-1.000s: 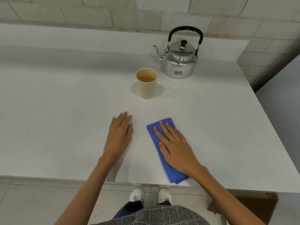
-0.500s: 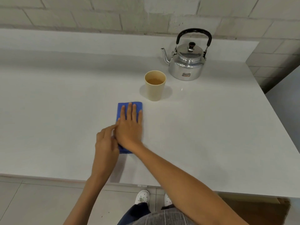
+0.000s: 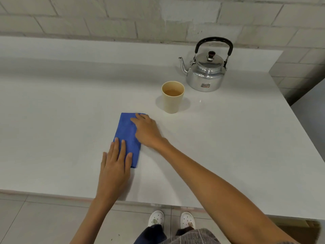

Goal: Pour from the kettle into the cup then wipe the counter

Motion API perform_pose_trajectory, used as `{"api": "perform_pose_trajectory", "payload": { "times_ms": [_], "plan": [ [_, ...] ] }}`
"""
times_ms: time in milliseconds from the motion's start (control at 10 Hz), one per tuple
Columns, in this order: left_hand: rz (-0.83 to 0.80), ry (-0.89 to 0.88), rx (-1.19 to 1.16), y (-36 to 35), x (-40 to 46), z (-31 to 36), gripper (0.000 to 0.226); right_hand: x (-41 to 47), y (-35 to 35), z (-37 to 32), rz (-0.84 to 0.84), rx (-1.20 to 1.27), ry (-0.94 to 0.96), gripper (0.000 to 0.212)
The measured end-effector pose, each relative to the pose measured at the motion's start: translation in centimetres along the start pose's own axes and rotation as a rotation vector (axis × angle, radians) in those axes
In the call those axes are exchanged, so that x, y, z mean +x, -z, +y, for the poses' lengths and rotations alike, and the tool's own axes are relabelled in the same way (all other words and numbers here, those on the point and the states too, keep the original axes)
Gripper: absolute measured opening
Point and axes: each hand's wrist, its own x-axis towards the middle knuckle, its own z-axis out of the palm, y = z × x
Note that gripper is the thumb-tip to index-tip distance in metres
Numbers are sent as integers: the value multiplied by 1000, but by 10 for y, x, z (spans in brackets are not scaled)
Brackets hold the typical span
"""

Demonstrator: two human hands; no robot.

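Right hand [image 3: 146, 131] and left hand [image 3: 114, 166] flat on blue cloth [image 3: 127, 134], cup [image 3: 172, 97] holding amber liquid

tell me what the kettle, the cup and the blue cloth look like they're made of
Kettle: polished metal, likely aluminium or steel, given its mirror-like reflections; black handle, possibly plastic.
Cup: matte beige, probably plastic or bamboo fibre; no gloss.
Blue cloth: soft woven fabric, maybe microfibre; fine surface texture.

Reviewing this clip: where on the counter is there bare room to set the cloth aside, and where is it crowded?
The counter is bare left of the blue cloth, to the back ledge. The strip right of the right hand, below the cup, is also bare. It is crowded at the back right: cup beside kettle. The left hand rests on the cloth's near end.
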Motion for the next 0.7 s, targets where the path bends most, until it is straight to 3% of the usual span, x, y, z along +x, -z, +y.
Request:
{"api": "perform_pose_trajectory", "payload": {
  "times_ms": [100, 400, 500, 600, 700],
  "plan": [
    [-63, -27, 198, -1, -1, -10, 102, 1, 3, 13, -63, -99, 87, 64],
    [-92, -17, 227, 2, 8, -14, 104, 13, 7, 16, -148, -167, 153, 66],
    [-106, 8, 150, 5, 10, -11, 99, -3, 18, 25, -127, -52, 142, 60],
    [-13, 67, -107, 8, 15, -2, 64, -26, 29, 39, -68, 55, 113, 51],
    [84, -21, -135, 15, 25, 10, 57, -55, 47, 57, 26, 107, 92, 39]
  ]
}}
